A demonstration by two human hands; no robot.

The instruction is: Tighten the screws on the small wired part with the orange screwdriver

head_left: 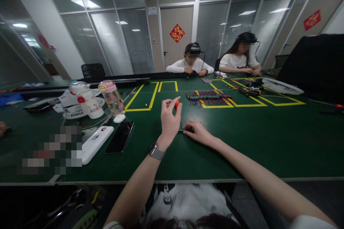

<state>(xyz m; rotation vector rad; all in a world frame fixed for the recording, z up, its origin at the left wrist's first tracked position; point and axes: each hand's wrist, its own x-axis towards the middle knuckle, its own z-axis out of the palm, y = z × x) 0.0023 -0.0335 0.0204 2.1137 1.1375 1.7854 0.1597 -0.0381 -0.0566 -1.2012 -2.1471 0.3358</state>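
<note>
My left hand [171, 120], with a watch [156, 151] at its wrist, is upright over the table and closed around a screwdriver [177, 104]. Its orange handle shows between thumb and fingers, and a thin shaft points down. Under the tip, a small green circuit board [181, 130] lies at the table surface. My right hand [198, 132] rests low beside it, fingertips pinching the board's right edge. Part of the board is hidden behind my hands. Beyond them sits a row of circuit boards with red and blue wires [209, 97].
On the left are a phone [119, 137], a white power bank [97, 145], a clear bottle with a pink lid [112, 96] and a white jug [91, 102]. Yellow tape [138, 110] marks rectangles on the green table [242, 143]. Two people sit across; a white fan-like grille [282, 86] stands right.
</note>
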